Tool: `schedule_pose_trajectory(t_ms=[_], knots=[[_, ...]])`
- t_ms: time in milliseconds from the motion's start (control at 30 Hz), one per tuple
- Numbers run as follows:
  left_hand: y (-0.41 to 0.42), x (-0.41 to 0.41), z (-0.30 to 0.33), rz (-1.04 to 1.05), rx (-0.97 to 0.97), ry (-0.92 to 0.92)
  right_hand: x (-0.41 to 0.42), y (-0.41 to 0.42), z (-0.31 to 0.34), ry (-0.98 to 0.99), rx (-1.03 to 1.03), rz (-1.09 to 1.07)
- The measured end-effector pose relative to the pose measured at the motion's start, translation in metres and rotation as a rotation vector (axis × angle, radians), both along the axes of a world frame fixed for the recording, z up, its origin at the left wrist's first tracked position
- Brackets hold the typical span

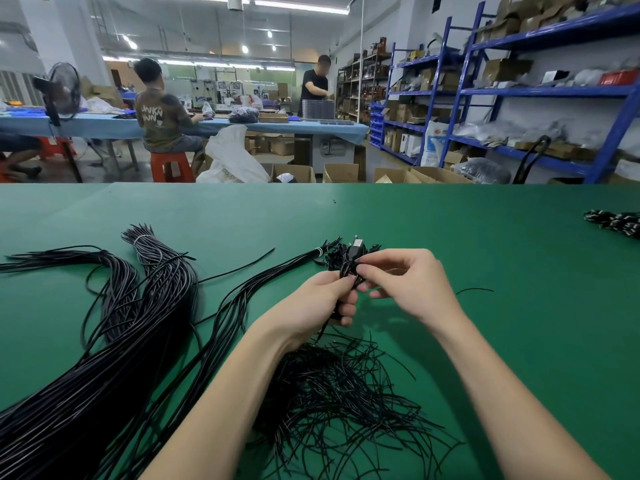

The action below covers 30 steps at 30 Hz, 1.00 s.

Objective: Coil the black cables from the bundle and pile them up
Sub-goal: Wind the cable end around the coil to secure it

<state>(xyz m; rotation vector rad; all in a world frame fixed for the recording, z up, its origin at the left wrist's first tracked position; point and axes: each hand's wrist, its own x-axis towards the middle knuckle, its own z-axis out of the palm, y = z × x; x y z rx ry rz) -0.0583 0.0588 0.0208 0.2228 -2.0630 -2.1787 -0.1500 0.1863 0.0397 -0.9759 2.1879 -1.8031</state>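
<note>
Beside bundle [104, 341], twist ties [339, 386].

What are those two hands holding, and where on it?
A small coiled black cable: the left hand grips its lower part, the right hand pinches its middle, below the plug.

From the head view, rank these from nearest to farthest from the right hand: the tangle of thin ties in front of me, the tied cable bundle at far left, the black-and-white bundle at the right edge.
Measured from the right hand:
1. Tangle of thin ties, just below the hands, toward the person.
2. Black-and-white bundle, at the table's right edge.
3. Tied cable bundle, far left, past the left hand.
</note>
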Motion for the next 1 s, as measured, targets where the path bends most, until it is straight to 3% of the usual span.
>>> schedule_pose_trajectory(t_ms=[67,167,300,467,633,800,1000], knots=[[0.001,-0.001,0.000,-0.013,-0.010,0.001,-0.002,0.000,-0.003,0.063,0.008,-0.074],[0.003,-0.001,0.000,-0.026,0.006,0.004,-0.001,-0.004,-0.009,-0.041,-0.073,-0.153],[0.002,0.000,-0.004,-0.048,-0.030,0.004,-0.002,-0.006,-0.013,-0.079,-0.082,-0.108],[0.001,-0.001,-0.006,-0.046,0.024,-0.008,-0.001,-0.007,-0.015,0.001,0.029,-0.112],[0.007,-0.003,-0.008,-0.008,-0.133,-0.029,0.014,-0.020,-0.019,0.187,0.277,-0.301],[0.004,-0.001,-0.011,-0.010,-0.173,-0.059,0.019,-0.025,-0.019,0.279,0.358,-0.313],[0.003,-0.003,-0.009,-0.015,-0.135,-0.062,0.015,-0.025,-0.021,0.335,0.307,-0.282]])
